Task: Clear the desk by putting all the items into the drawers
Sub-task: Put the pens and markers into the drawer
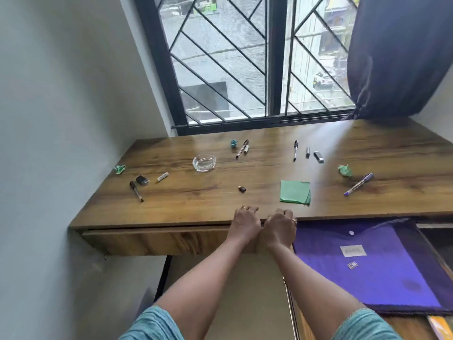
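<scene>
A single wide-angle view from the person's head looks forward and steeply down; the brown wood-grain table (pixel 245 173) spans the middle of the frame, its near edge close to the lens; both bare forearms enter from the bottom edge; the black-barred window (pixel 245 69) fills the top, straight ahead; the pale wall (pixel 61 119) bends along the left side; no second view shares the scene.

Both hands, left hand (pixel 245 223) and right hand (pixel 280 227), grip left drawer (pixel 157 239); right drawer (pixel 367 266) open.
</scene>
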